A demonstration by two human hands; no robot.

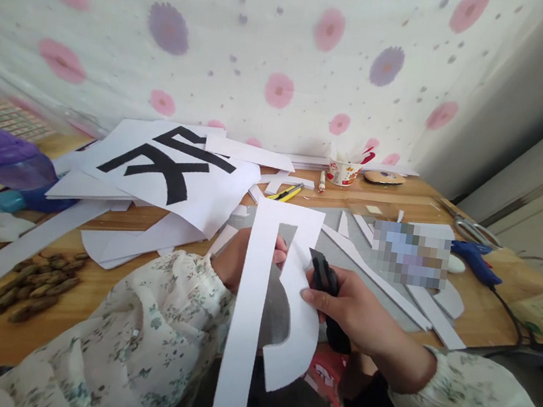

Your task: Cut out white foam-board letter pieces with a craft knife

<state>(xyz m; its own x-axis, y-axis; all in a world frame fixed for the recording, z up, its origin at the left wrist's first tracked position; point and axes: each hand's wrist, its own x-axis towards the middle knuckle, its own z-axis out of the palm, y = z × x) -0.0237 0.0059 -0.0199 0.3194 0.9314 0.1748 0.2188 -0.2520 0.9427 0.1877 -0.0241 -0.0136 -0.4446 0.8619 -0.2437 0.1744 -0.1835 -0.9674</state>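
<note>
A white foam-board cutout point(249, 308), with a long straight bar and a curved hook, stands upright in front of me. My left hand point(231, 258) is behind it, partly hidden, its curled fingertips showing through the gap as they hold the board. A black utility knife point(325, 278) is gripped in my right hand point(362, 310), its dark blade pointing up and left beside the hook's outer edge. The right-hand fingertips are at that edge; whether they press on it I cannot tell. Behind the cutout lies a grey cutting mat point(327, 238) with white offcut strips point(377, 272).
White sheets with black characters point(170, 169) lie at the back left, near a purple-lidded bottle point(9, 160). Peanuts point(38, 285) are piled left. A yellow cutter point(287, 192), paper cup point(342, 172), scissors point(475, 229) and blue glue gun point(478, 261) lie farther back and right.
</note>
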